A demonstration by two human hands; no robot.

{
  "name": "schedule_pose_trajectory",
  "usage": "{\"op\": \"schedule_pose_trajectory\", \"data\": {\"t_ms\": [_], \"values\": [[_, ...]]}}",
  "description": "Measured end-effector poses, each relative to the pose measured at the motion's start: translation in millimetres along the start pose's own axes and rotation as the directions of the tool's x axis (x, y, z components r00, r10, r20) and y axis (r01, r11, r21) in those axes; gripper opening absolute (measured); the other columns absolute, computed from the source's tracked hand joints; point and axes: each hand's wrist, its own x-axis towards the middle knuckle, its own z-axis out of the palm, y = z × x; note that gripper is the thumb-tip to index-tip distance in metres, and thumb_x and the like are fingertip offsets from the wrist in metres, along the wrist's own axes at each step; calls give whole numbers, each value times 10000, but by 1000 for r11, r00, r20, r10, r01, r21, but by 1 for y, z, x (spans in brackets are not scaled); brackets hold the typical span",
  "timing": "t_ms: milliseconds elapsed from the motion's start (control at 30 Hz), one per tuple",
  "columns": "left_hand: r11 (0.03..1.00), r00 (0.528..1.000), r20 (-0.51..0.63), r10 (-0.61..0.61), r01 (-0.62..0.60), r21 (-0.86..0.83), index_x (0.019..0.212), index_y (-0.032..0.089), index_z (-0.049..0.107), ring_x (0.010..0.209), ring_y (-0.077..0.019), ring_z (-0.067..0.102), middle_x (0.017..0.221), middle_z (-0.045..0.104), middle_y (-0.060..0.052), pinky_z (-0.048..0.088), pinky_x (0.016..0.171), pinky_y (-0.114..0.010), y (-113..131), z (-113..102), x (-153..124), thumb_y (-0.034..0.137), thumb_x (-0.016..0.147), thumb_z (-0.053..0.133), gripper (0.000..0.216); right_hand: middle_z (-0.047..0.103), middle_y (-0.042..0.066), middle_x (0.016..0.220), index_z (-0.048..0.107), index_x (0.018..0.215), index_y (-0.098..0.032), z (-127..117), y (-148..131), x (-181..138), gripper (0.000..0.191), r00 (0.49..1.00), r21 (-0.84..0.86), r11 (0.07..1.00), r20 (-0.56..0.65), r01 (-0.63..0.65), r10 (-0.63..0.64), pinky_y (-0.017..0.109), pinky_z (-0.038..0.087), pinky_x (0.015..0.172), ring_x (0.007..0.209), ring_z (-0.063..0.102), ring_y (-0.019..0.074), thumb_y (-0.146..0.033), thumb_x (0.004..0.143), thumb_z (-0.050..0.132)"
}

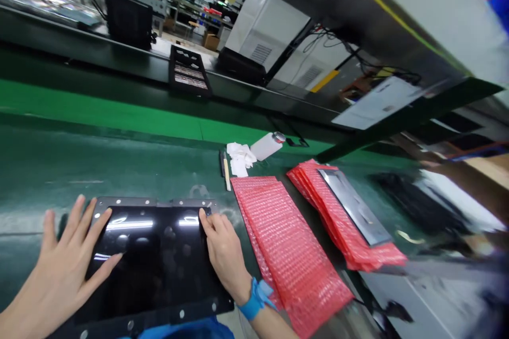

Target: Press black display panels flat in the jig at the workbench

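A glossy black panel (159, 254) lies on the green bench in front of me, light reflected on its surface. Round silver spots dot its grey and black border. My left hand (67, 259) is open over the panel's left side, fingers spread, fingertips and thumb on or just over the surface. At the top right corner my right hand (225, 249) touches the panel with its index finger. Its other fingers are curled in, and whatever they may hold is hidden. A blue wrist band (256, 299) circles the right wrist.
Red bubble-wrap sleeves (286, 243) lie right of the panel. A second red stack (322, 201) carries a grey metallic plate (356, 206). Behind are a white bottle (266, 146), crumpled tissue (240, 156) and a thin cream-coloured tool (227, 172). A slanted dark post (397, 124) stands at right.
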Motion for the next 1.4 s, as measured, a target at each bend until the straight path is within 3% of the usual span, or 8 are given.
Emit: {"op": "schedule_pose_trajectory", "data": {"t_ms": [233,433,600,700,900,1200,1333,1400], "values": [[977,1000,7,-14,12,212,1567,140,253,1500,-440,159,1610,231,-236,55,1149,-731,5,-2,3,618,916,436,828,561,43,956,677,1163,-241,-42,41,5,461,987,308,951,155,2,-52,352,528,825,932,579,187,-31,905,358],[981,999,5,-45,43,190,1554,178,299,1502,-418,184,1587,315,-208,78,1157,-711,4,-1,4,639,925,427,790,569,74,1033,588,1314,-216,-36,52,24,530,990,168,984,119,53,-74,393,516,841,961,554,215,-1,894,345],[986,997,17,-77,73,153,1571,168,245,1506,-400,185,1616,263,-182,105,1173,-684,9,-1,1,605,969,337,749,598,118,1056,423,1442,-96,-9,39,0,559,982,-169,972,114,166,-148,436,486,762,883,502,254,38,908,327],[988,995,39,-94,88,127,1579,163,219,1510,-406,166,1634,216,-169,100,1187,-673,11,1,1,622,964,331,776,578,105,1047,324,1499,-101,2,35,-9,626,990,-207,969,57,137,-128,420,494,772,876,489,245,64,896,334],[995,994,51,-93,90,49,1582,180,205,1512,-390,170,1646,185,-149,107,1207,-645,9,1,5,590,970,354,752,540,56,950,188,1568,-180,9,27,3,662,995,1,995,-19,98,-98,352,513,728,817,482,214,15,954,339],[993,995,8,-97,96,72,1580,209,213,1518,-349,185,1633,242,-128,68,1206,-645,2,2,-1,580,993,321,703,538,45,936,491,1433,-315,-11,-2,-29,532,997,375,925,20,67,-80,352,482,769,884,501,204,-64,991,334],[994,995,44,-92,89,55,1581,237,210,1524,-336,169,1643,221,-101,118,1209,-622,-2,1,-2,576,996,323,685,512,58,1067,534,1397,-344,-27,11,-55,486,987,570,807,111,-156,112,358,481,851,969,543,191,-153,999,332],[995,994,56,-90,89,35,1580,232,215,1525,-335,164,1646,208,-105,126,1211,-615,-4,0,-2,572,999,312,679,507,59,1062,445,1474,-294,-31,21,-67,483,938,623,701,246,-346,243,340,495,793,879,553,178,-261,992,420]]}}
